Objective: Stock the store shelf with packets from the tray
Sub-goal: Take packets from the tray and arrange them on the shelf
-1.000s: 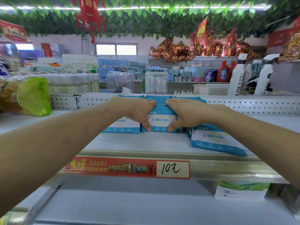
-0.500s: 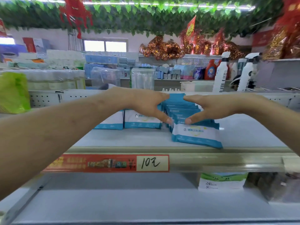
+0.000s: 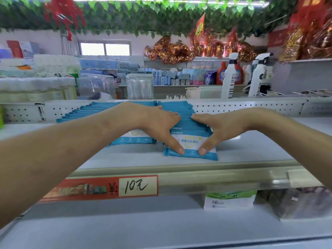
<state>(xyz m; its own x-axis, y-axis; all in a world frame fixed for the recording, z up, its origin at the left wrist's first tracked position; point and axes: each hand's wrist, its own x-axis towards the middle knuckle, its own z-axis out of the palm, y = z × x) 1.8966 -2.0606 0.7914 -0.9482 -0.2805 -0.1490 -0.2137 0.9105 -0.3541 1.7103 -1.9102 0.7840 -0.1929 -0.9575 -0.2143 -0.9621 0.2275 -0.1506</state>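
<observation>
Squarely on the shelf (image 3: 251,150), the left hand (image 3: 158,123) and right hand (image 3: 215,126) clasp a row of packets (image 3: 190,141) — thumbs pinching the front packet's face, fingers laid over the tops.

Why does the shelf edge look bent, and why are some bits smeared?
Head view: the wide lens bows the shelf rail; the edges smear, like the red decorations top right and the left half of the price tag; the left hand, right hand and packets in the middle are sharp; light is soft and even.

Single head view, forward-down, close over the shelf (image 3: 179,164).
</observation>
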